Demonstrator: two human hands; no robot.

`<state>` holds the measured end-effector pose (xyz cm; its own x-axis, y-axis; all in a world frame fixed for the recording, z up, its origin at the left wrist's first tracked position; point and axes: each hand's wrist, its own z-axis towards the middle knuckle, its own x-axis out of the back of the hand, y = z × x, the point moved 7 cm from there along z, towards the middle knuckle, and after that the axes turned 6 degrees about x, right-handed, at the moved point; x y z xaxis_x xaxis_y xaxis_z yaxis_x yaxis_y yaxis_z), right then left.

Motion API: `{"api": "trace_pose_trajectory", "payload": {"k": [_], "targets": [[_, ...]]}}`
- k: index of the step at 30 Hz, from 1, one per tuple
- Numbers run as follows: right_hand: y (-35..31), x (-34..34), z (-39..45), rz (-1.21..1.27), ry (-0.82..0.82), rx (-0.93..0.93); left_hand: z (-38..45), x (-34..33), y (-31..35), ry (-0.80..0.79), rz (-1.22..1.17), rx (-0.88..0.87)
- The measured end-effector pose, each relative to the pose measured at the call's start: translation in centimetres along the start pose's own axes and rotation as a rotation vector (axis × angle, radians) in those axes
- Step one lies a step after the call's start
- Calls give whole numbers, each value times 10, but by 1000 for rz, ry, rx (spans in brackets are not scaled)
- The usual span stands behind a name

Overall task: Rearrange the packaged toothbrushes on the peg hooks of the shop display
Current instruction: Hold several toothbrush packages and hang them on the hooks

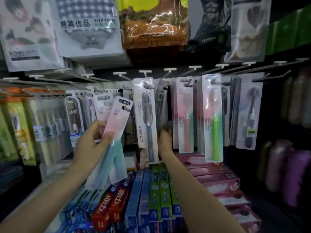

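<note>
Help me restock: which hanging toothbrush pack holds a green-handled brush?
The pink-topped pack hanging right of centre; its handle is bright green, while the similar pack to its left holds an orange-red handle.

two bare forearms, no sleeves

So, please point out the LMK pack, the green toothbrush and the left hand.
LMK pack (pixel 141 132): head view, on its printed white card.
Green toothbrush (pixel 215 140): head view, on its handle.
Left hand (pixel 91 142): head view, on the back of the hand.
</note>
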<state>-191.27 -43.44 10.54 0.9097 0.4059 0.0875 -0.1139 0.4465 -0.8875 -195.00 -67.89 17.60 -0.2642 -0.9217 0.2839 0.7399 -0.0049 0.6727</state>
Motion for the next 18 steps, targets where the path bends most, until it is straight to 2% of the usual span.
{"api": "trace_pose_trajectory", "payload": {"k": [2, 5, 6, 8, 10, 13, 14, 18], "targets": [[1, -3, -5, 72, -33, -73, 0, 2, -1, 9, -6, 5], [-1, -13, -12, 67, -127, -40, -1, 0, 2, 4, -15, 11], [4, -16, -10, 18, -107, 6, -2, -1, 5, 1, -17, 8], [23, -29, 0, 86, -125, 85, -3, -1, 11, 1, -27, -3], [55, -39, 20, 154, -137, 34, -3, -1, 16, -1, -35, -6], [37, -41, 3, 189, -179, 34, -3, 2, 17, 3, -28, -3], [29, -39, -5, 176, -201, -16, -4, 4, 16, 5, -15, -5], [4, -6, -29, 136, -110, -75, -3, 10, 15, 24, -10, 7]]}}
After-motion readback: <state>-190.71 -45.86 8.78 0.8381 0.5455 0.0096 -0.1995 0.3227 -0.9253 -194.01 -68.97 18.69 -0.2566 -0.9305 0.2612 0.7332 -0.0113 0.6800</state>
